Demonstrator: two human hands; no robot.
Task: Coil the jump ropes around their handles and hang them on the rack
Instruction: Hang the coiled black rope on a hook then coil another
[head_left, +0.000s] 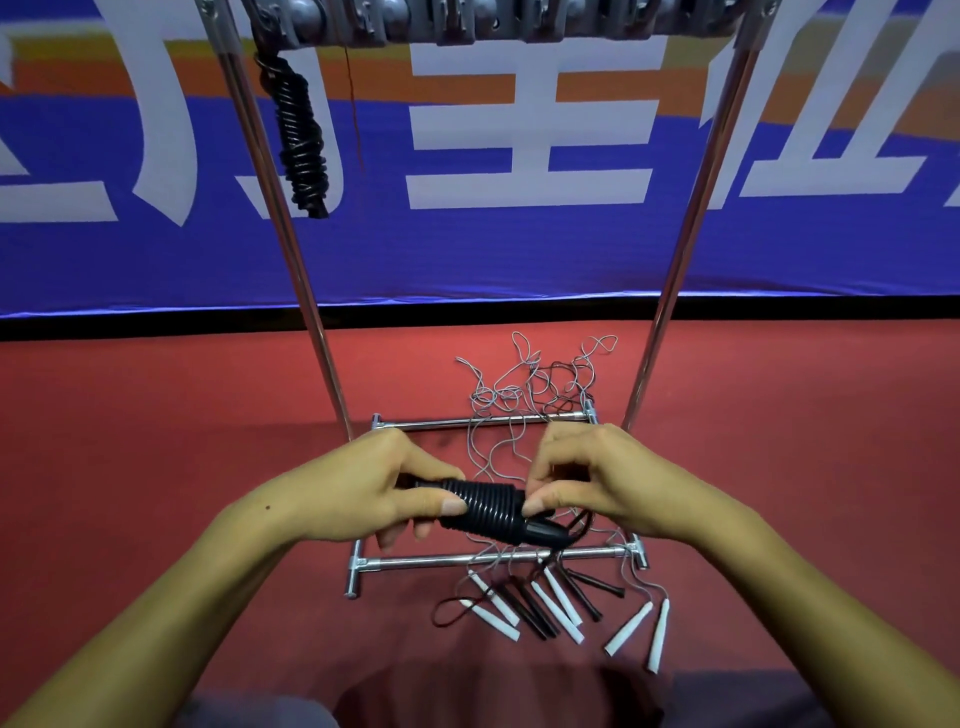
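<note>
I see a red floor (156, 441) under a blue banner (467, 249), with a metal rack (670, 291) standing on it and one coiled black rope (301, 140) already hanging at its top left. My left hand (363, 488) is curled around the handles of the black rope bundle (483, 506), and my right hand (587, 478) pinches the cord at the coil's end. The cord looks light and springy, so I judge it wants steady tension and a firm grip on the stiff handles, while the loose ropes (545, 603) on the floor to the right look tangle-prone.
</note>
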